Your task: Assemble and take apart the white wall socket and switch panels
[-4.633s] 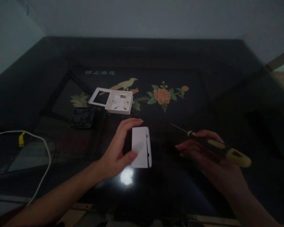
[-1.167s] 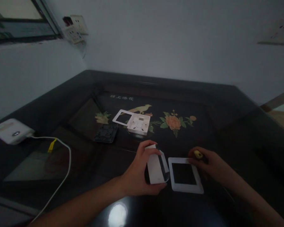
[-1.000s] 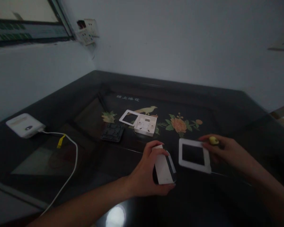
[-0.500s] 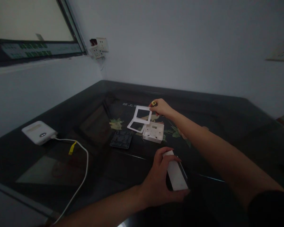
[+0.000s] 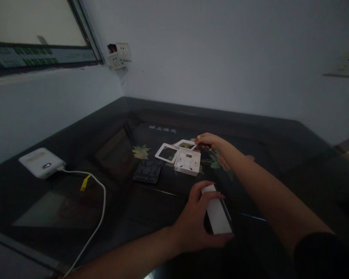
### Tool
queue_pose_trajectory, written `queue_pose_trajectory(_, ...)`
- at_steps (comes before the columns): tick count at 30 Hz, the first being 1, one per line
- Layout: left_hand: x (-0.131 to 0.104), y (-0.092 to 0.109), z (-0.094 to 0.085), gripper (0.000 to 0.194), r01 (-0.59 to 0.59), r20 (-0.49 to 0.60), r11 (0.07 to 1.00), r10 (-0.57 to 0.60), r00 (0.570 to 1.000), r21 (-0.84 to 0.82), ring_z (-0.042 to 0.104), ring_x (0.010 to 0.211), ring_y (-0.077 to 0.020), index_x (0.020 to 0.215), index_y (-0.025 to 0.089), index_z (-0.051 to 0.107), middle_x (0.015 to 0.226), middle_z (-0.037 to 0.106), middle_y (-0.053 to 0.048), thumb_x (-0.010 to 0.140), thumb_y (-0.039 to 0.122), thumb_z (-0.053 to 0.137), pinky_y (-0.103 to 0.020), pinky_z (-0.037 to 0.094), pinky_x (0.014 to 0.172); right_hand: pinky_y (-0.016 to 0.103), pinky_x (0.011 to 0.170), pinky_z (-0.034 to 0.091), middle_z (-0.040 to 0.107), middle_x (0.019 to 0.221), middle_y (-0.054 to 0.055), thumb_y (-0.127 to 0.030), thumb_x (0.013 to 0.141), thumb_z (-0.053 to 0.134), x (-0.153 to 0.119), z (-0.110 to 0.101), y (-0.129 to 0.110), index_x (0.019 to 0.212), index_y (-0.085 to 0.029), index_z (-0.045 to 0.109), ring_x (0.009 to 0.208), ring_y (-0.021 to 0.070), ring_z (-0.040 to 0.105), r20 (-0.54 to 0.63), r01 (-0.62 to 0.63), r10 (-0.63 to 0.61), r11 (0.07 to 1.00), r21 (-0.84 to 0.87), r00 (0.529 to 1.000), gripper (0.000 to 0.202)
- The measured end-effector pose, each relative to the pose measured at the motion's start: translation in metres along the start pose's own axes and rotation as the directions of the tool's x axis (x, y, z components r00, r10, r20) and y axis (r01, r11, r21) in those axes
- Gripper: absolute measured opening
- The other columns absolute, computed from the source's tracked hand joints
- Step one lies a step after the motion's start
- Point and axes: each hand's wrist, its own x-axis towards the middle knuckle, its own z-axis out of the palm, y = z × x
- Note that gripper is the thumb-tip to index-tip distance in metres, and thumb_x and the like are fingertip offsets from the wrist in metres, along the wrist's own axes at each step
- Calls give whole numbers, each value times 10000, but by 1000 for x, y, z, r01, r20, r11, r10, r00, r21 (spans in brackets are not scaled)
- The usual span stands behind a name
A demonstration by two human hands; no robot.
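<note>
My left hand (image 5: 195,221) is wrapped round a white switch box (image 5: 218,213) with a dark strip along its right side, tilted near the table's front. Further off, my right hand (image 5: 211,140) pinches the right corner of a white cover frame (image 5: 178,144). A small yellow and black object (image 5: 199,136) also shows in that hand; its kind I cannot make out. A second white frame (image 5: 157,155) lies beside a white mounting box (image 5: 186,169), open side up. Left of these lies a dark switch backplate (image 5: 147,172).
On the left of the dark glossy table (image 5: 128,209) sits a white router-like device (image 5: 42,162), its white cable (image 5: 104,197) running toward the front edge with a yellow tag (image 5: 85,183). Wall sockets (image 5: 122,52) hang loosely in the back left corner.
My right hand has lowered the frame from a raised, upright tilt to nearly flat behind the mounting box. My left hand keeps its grip.
</note>
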Motion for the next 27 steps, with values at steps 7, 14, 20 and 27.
queue_pose_trajectory(7, 0, 2, -2, 780, -8, 1, 1000, 8, 1000, 28, 399, 1322, -371, 1284, 311, 442, 1408, 290, -109, 627, 372, 857, -585, 391, 1091, 446, 877, 556, 613, 1265, 97, -352, 946, 608, 0, 16, 3, 1249, -180, 584, 1056, 228, 639, 49, 86, -84, 996, -34, 995, 350)
queue_pose_trajectory(14, -1, 3, -2, 779, 4, 10, 999, -4, 1000, 35, 393, 1326, -371, 1287, 300, 443, 1418, 285, -116, 627, 369, 852, -572, 393, 1093, 444, 871, 558, 617, 1253, 99, -352, 941, 616, -11, 1, -9, 1249, -167, 583, 1049, 230, 643, -100, 261, -275, 957, -130, 956, 361)
queue_pose_trajectory(20, -1, 2, -2, 783, -12, 5, 999, 11, 1000, 40, 390, 1326, -375, 1295, 325, 437, 1431, 279, -102, 632, 367, 852, -582, 399, 1082, 443, 869, 558, 619, 1249, 99, -355, 942, 613, -16, -8, -10, 1248, -167, 583, 1046, 230, 644, -337, 318, -454, 866, -387, 825, 360)
queue_pose_trajectory(27, -2, 3, -2, 771, -3, 13, 999, 3, 1000, 43, 385, 1340, -369, 1296, 321, 434, 1423, 283, -101, 646, 360, 847, -571, 395, 1091, 460, 892, 549, 608, 1276, 95, -351, 945, 609, -30, 13, 15, 1253, -181, 583, 1075, 236, 633, -264, 302, -656, 617, -726, 707, 352)
